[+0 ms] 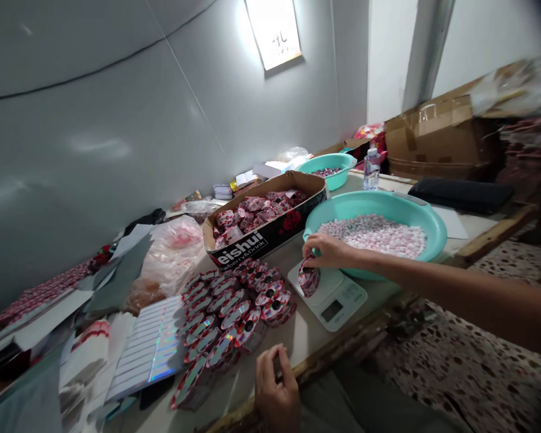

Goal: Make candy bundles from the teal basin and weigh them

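My right hand (329, 249) reaches in from the right and pinches a small red and white candy packet (308, 280) just above the white kitchen scale (331, 294). My left hand (276, 388) is near the table's front edge with its fingers curled round something small I cannot make out. Between the hands lie rows of filled red and white packets (234, 313). Right behind my right hand stands a large teal basin (428, 219) full of small pink and white candies (374, 234).
A cardboard box (261, 237) of red packets lies behind the rows. A second teal basin (327, 163), a water bottle (371, 169) and cardboard boxes (437, 138) stand further back. Plastic bags (171, 255), shiny sticker sheets (151, 346) and papers cover the left side.
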`<state>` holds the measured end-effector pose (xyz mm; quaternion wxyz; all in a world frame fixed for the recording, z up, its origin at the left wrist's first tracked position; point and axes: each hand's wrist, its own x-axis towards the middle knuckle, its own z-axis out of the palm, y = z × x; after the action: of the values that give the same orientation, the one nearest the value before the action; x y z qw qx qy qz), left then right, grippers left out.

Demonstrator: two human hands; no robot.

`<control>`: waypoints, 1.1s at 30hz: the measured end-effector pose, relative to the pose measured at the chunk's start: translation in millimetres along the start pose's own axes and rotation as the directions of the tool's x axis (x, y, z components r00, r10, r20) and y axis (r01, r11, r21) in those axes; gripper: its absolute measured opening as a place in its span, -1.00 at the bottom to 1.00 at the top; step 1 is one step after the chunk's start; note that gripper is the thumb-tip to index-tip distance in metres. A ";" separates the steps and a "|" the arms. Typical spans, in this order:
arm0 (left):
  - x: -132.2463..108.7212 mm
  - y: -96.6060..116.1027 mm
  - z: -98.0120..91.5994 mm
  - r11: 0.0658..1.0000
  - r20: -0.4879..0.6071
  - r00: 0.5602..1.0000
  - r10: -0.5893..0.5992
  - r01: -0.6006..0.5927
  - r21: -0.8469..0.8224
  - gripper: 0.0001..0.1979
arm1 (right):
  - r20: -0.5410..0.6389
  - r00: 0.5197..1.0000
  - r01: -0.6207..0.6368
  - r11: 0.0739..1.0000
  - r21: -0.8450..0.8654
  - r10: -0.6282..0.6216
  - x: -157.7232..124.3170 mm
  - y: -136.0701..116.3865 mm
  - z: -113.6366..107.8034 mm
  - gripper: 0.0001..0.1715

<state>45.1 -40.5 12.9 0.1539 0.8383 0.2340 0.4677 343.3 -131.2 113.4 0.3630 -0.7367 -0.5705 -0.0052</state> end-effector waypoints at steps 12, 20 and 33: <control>-1.0 2.8 -1.1 0.999 0.067 0.997 -0.045 0.043 0.028 -0.89 | -0.064 0.973 -0.231 0.958 -0.169 0.224 -11.1 38.1 -49.0 -0.68; -1.1 4.6 0.0 0.996 0.080 0.993 -0.083 0.080 0.039 -0.84 | 0.362 0.816 -0.355 0.885 -0.301 0.450 -44.1 64.4 -62.9 -0.75; -5.1 1.7 0.4 0.993 0.102 0.988 -0.114 0.111 0.036 -0.83 | 0.283 0.909 -0.246 0.941 -0.231 0.307 -29.3 61.6 -67.6 -0.81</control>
<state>43.6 -44.7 9.9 0.1795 0.8493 0.2796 0.4103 412.6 -197.5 118.2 0.1923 -0.8329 -0.5073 0.1096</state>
